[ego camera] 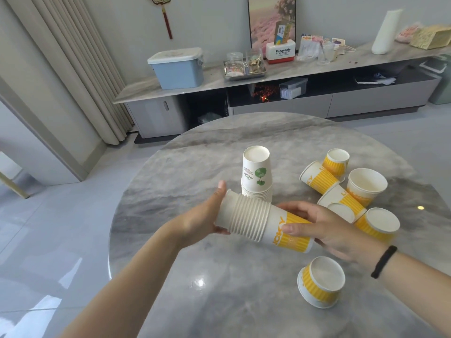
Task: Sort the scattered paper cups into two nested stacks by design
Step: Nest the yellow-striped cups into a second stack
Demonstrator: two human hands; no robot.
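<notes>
head view: both hands held a nested stack of yellow-striped cups (pixel 266 222) sideways just above the round marble table (pixel 185 167), left hand (pixel 203 217) cupped over the rim end w/ thumb on top, right hand (pixel 324 228) wrapped round the base end. behind it a stack of green-tree cups (pixel 257 173) stood upside down on the table. six loose yellow cups lay scattered at right, some tipped, one upright (pixel 366 184), one inverted (pixel 322 281) nr the right wrist.

Both my forearms reach forward, bare. My left hand (pixel 207 215) is cupped, thumb raised and pointing away, palm turned rightward, fingers curled underneath. My right hand (pixel 324 228) comes in from the right, fingers spread and wrapped in a grip, a black band on that wrist.
</notes>
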